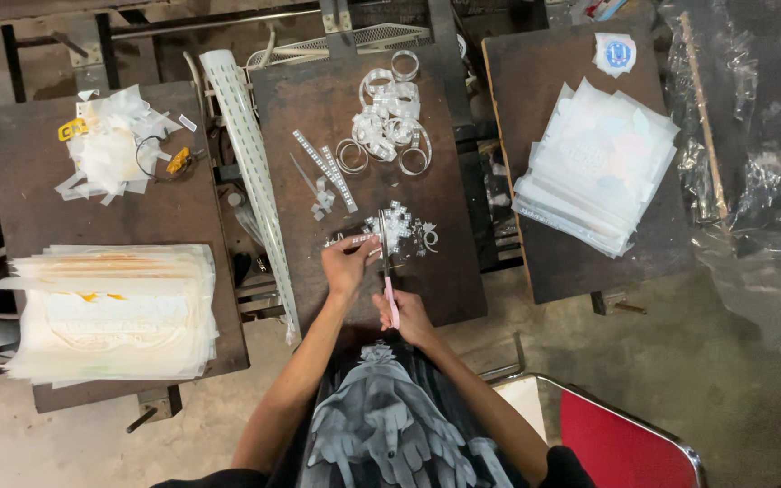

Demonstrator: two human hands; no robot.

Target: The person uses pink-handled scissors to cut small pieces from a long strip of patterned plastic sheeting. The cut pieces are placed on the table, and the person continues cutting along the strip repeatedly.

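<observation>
While pink-handled scissors [389,282] sit gripped in right hand [406,316], left hand [347,262] fingers pinch a white perforated strip [354,240] near the dark desk's [445,271] front edge, cut white squares [398,224] just beyond.

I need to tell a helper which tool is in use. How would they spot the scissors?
Find the dark middle table, with coiled strips at its far end. At its near edge, the right hand holds pink-handled scissors, the only pink thing among white strip pieces.

Pink plastic scissors [390,298], matt wood tabletop [445,271]
</observation>
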